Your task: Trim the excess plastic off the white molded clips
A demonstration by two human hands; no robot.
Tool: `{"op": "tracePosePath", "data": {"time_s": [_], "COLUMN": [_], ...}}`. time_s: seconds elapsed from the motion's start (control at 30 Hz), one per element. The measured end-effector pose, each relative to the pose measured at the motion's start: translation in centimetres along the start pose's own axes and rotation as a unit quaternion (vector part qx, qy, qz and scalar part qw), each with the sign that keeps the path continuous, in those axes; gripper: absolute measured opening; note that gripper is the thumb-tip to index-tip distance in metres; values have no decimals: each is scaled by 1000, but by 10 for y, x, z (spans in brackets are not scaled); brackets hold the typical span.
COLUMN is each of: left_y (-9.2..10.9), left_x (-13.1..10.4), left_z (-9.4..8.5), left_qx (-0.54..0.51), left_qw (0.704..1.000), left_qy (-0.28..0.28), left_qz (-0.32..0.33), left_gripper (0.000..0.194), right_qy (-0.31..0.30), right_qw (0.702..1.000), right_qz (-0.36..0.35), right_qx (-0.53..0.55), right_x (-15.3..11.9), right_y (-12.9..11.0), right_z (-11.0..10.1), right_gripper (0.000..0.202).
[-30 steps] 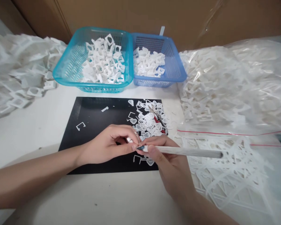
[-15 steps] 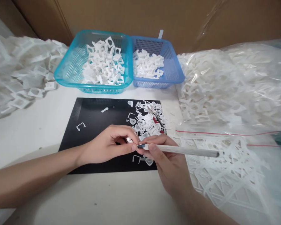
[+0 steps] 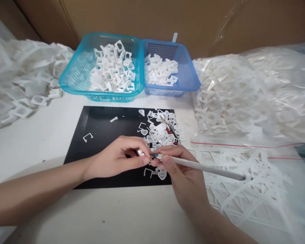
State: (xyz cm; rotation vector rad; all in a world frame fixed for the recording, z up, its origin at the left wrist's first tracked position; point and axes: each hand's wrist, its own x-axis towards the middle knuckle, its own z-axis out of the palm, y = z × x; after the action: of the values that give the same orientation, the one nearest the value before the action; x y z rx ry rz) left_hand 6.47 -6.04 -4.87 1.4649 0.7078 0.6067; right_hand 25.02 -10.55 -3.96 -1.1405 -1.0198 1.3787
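Small white part [image 3: 140, 153], mostly hidden, slender pale tool [image 3: 205, 166] just beside, slanted, apparently bladed

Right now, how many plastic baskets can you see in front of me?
2. The teal basket stands beyond the black mat, and the blue basket is right beside it, to its right.

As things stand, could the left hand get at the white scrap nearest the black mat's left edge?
Probably yes: nothing visible stands between the left hand and the white scrap, though that hand holds a small white part and would likely need freeing first.
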Motion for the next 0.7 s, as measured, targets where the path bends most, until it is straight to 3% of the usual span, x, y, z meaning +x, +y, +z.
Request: {"op": "tracePosePath", "data": {"time_s": [0.13,0.2,0.27,0.33,0.4,0.5,0.57,0.7], "left_y": [2,6,11,18,24,34,43,63], "left_x": [-1,-1,-1,-2,-3,-6,-8,-11], "left_z": [-1,-2,0,2,4,7,7,-1], "left_qx": [3,7,12,17,30,80,102,103], "left_qw": [1000,999,998,995,991,984,982,987], "left_qy": [-2,2,-8,-35,-64,-93,-99,-47], "left_qz": [-17,-36,-64,-93,-117,-128,-128,-112], "left_gripper": [11,12,13,16,20,27,33,35], "right_qy": [22,-20,-99,-163,-190,-202,-186,-192], "right_qw": [994,983,946,887,851,860,865,831], "right_qz": [-72,-101,-173,-263,-316,-307,-310,-321], "right_qx": [-76,-153,-257,-343,-373,-354,-348,-411], "right_x": [-2,-1,1,2,2,-1,-4,-4], "right_y": [-3,-6,-10,-11,-8,0,6,13], "right_z": [-8,-14,-18,-20,-21,-21,-22,-22], "right_gripper": [13,24,28,24,17,7,19,19]}}
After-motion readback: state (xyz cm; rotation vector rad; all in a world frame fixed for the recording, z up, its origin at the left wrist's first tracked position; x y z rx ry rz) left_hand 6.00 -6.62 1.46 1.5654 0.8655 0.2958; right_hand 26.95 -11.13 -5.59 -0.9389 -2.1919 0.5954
